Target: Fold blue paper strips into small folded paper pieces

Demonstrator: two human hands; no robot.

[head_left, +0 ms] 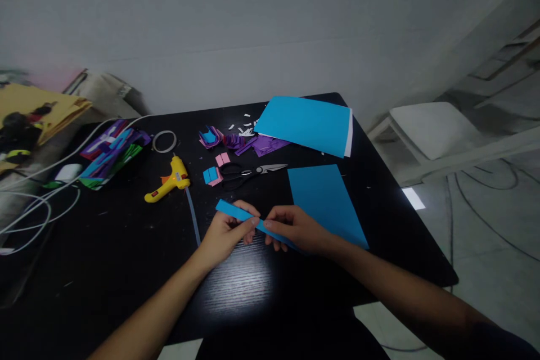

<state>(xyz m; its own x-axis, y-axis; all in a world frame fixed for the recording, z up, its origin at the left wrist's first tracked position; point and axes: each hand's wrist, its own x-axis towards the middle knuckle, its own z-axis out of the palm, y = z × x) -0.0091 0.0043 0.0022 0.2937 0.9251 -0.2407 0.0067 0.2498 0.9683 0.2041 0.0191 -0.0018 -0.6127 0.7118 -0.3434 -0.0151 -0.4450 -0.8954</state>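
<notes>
Two hands pinching a blue paper strip

Left hand (230, 232) and right hand (295, 229) grip the strip (236, 212); scissors (257, 171) lie beyond them, a yellow glue gun (172, 180) left of the left hand.

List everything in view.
strip: one, blue, front centre
large sheets: two, blue, table right
scissors: one, black-handled, centre
glue gun: one, yellow, table left
stick: one, pale, left
tape roll: one, grey, back left
folded papers: several, mixed, by scissors
scraps: several, white, table back
bundle: one, multicoloured, table left
cables: several, white, far left
paper: uncertain count, yellow, far left
seat: one, white, right
table: one, black, centre
wall: one, grey, back
left hand: one, holding strip
right hand: one, holding strip
</notes>
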